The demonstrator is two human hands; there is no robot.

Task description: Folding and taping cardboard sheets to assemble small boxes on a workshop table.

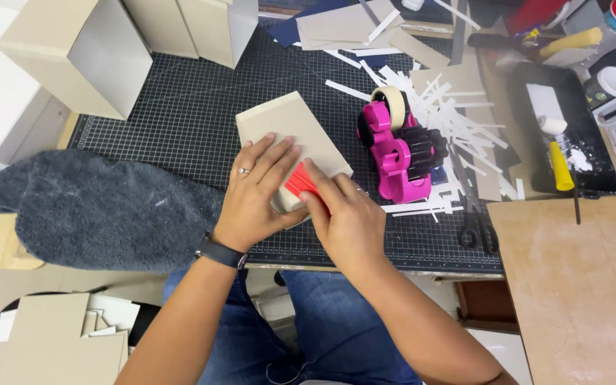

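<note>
Centre of the dark gridded cutting mat (201, 107): a flat beige cardboard box (290, 135), rectangular, lying with its long axis running from about eleven o'clock to five o'clock. At its near, five-o'clock corner sits a small flat red plastic tool (298, 182), apparently a scraper or card, pressed against the board. The right hand (347, 221) grips this red tool between thumb and fingers, closed on it, and bears on the box edge from the five-o'clock side. The left hand (254, 196), wearing a ring and a dark wrist strap, lies flat with fingers spread narrow on the box's near face, pinning it; it comes in from seven o'clock and holds nothing. Both hands touch the box, the right being the nearer to the tool and corner. Just beside the box at three o'clock stands a magenta plastic tape dispenser (397, 153) carrying a roll of pale tape, amid scattered white paper strips (458, 121). At nine o'clock a grey fleecy cloth (101, 210) drapes over the mat's edge. At eleven o'clock stand taller beige cardboard boxes (80, 53). Black-handled scissors (475, 228) lie at four o'clock, near a bare brown board (579, 285); a yellow-handled tool (561, 165) rests on a black tray at two o'clock.
</note>
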